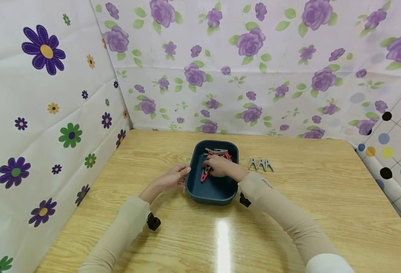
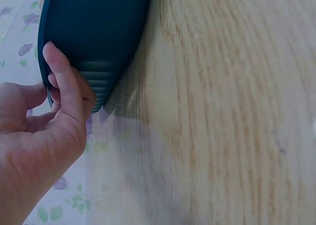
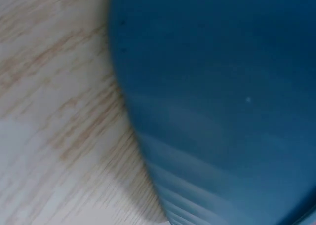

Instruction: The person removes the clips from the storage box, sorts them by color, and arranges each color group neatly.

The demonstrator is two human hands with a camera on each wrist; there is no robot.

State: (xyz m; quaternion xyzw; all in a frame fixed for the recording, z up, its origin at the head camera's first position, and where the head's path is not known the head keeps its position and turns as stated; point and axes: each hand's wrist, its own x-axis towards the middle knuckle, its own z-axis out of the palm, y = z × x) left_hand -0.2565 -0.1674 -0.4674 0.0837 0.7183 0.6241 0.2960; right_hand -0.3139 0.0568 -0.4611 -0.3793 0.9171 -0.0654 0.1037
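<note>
A dark blue plastic bin (image 1: 211, 197) with rounded corners stands on the table, holding several red and grey clothespins (image 1: 220, 151). My left hand (image 1: 172, 177) grips its left rim, thumb on one side of the wall and fingers on the other, as the left wrist view shows up close. Over the far wall and into the bin reaches my right hand (image 1: 220, 167), fingers bent downward among the clothespins. A red clothespin (image 1: 204, 175) and a grey one lie at its fingertips; whether it pinches one is hidden. The right wrist view shows only the bin's outer wall (image 3: 207, 96) and tabletop.
Three grey clothespins (image 1: 261, 164) stand in a row on the wooden table (image 1: 316, 182), right of the bin. Flowered sheets (image 1: 193, 76) hang behind and at the left, and a dotted sheet (image 1: 395, 151) hangs at the right.
</note>
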